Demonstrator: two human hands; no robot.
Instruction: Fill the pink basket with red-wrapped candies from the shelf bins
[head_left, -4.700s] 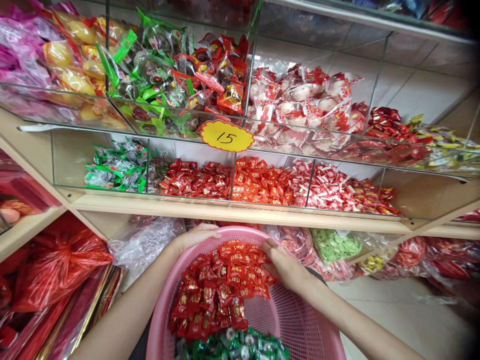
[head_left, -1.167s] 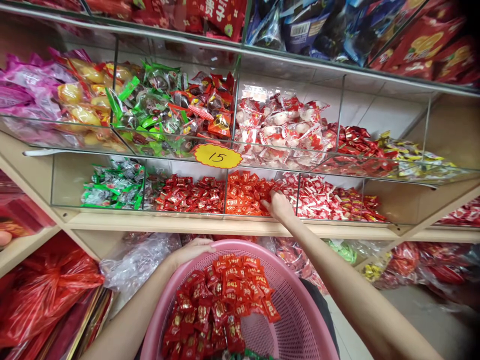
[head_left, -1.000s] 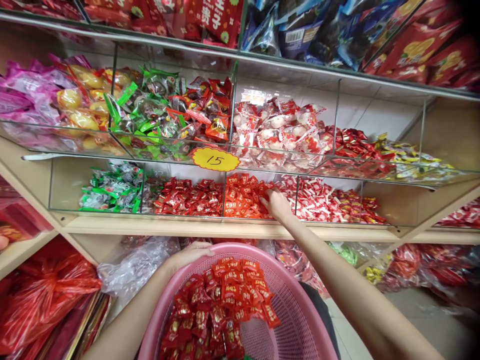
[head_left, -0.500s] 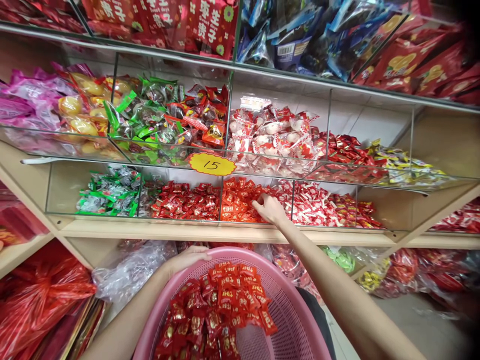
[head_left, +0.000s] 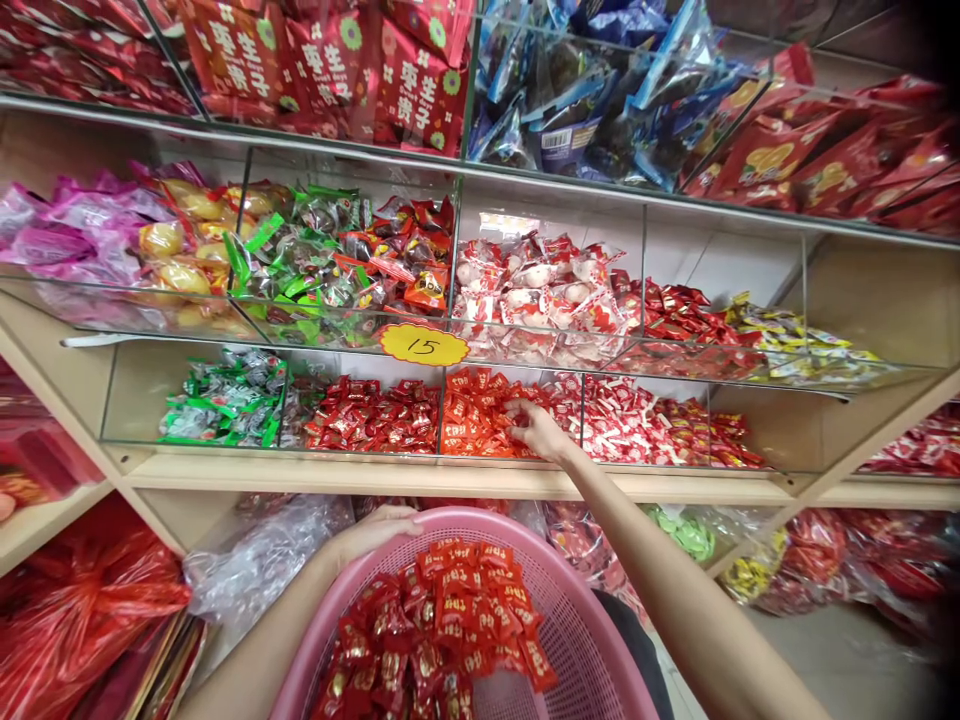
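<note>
My left hand (head_left: 379,533) grips the upper left rim of a pink plastic basket (head_left: 581,570). Inside the basket lies a heap of small red and orange-red wrapped candies (head_left: 457,600). My right hand (head_left: 541,430) reaches into a glass compartment of the lower shelf, over a pile of orange-red wrapped candies (head_left: 476,415). Its fingers are spread a little, with the tips at the candies, and nothing shows held between them. Darker red candies (head_left: 375,415) fill the compartment to the left, and red-and-white ones (head_left: 626,420) lie to the right.
A wooden shelf edge (head_left: 315,475) and glass dividers frame the compartments. Above hangs a yellow price tag (head_left: 424,344) marked 15. Green-wrapped candies (head_left: 225,400) sit at far left. A red plastic bag (head_left: 82,600) and a clear bag (head_left: 262,555) are below.
The view has tilted up slightly, so the shelves sit lower. My right hand's fingers have loosened and spread over the orange-red candies. My left hand stays on the basket rim.
</note>
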